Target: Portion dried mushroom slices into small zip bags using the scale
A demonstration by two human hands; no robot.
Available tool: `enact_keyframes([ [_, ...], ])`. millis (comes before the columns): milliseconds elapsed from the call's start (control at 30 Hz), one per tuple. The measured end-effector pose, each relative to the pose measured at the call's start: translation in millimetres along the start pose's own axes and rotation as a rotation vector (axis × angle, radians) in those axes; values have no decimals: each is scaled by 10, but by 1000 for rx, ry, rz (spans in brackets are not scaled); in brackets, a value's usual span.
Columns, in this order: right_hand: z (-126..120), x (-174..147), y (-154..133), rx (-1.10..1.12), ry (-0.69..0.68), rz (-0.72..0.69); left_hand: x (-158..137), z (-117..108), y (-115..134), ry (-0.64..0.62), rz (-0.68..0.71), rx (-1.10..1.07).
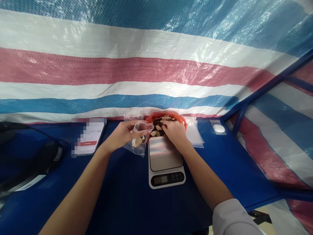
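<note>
My left hand (pixel 127 132) is closed on a clear plastic bag (pixel 140 150), holding its mouth up and partly spread. A few pale, flat pieces lie inside the bag. My right hand (pixel 174 130) reaches into a red plastic bag (pixel 182 116) full of brown and cream slices (pixel 158 128). Its fingers are bent together among the slices; what they pinch is too small to make out. Just in front of the red bag sits a white kitchen scale (pixel 165 156) with a bare weighing plate. Its display cannot be read.
Flat clear bags (pixel 197 133) lie right of the red bag. Farther right is a white oval object (pixel 218 128) on clear plastic. A phone showing a timer (pixel 91 137) lies left, beside a blurred black strapped object (pixel 46 156). A striped plastic sheet (pixel 122 70) hangs behind the blue table (pixel 122 195).
</note>
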State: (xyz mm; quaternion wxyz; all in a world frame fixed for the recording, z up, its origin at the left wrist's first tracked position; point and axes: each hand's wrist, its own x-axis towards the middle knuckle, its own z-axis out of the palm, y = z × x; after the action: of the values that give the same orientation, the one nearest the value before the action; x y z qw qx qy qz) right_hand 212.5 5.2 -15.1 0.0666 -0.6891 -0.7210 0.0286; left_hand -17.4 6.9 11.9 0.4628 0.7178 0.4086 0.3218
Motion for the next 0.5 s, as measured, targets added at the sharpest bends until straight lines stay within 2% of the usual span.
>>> enact_keyframes([
  [233,1,15,51,75,-39,-66,-3,-3,-18,-2,-7,-2],
  [500,-28,-46,62,109,61,-232,2,-20,8,6,-8,14],
])
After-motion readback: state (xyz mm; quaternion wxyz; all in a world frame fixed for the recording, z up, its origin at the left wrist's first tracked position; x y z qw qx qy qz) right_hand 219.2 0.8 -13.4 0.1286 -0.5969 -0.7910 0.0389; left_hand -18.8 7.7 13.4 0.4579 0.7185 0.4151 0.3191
